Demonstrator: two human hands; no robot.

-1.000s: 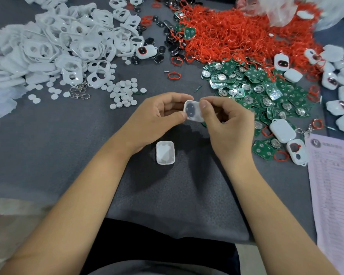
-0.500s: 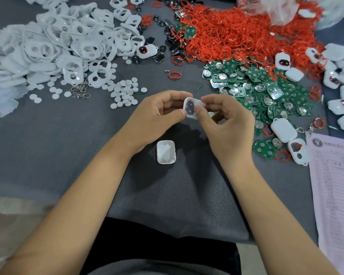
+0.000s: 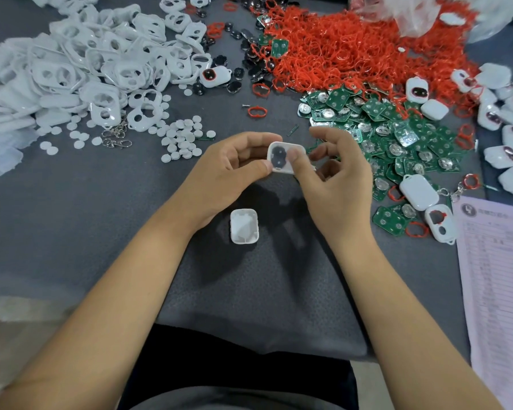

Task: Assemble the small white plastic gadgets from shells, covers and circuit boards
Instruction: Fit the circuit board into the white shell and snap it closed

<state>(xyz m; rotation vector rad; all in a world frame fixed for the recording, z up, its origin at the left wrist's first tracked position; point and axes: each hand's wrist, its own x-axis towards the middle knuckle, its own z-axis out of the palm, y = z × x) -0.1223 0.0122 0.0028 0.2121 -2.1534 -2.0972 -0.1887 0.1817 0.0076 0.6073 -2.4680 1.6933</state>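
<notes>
Covers (image 3: 101, 72) with cut-outs lie heaped at far left, unused, with white discs (image 3: 181, 140) beside them; near centre, one open shell (image 3: 244, 226) waits on the grey mat (image 3: 71, 217); above it the left hand (image 3: 228, 170) pinches a white cover (image 3: 285, 157) by its left edge, while the right hand (image 3: 335, 179) presses its thumb on the cover's face, its other fingers now spread loosely, where half a second ago they curled around the piece; circuit boards (image 3: 397, 134) and red rings (image 3: 353, 51) pile at far right beside finished gadgets (image 3: 510, 113), so several are done; this one seems barely begun.
</notes>
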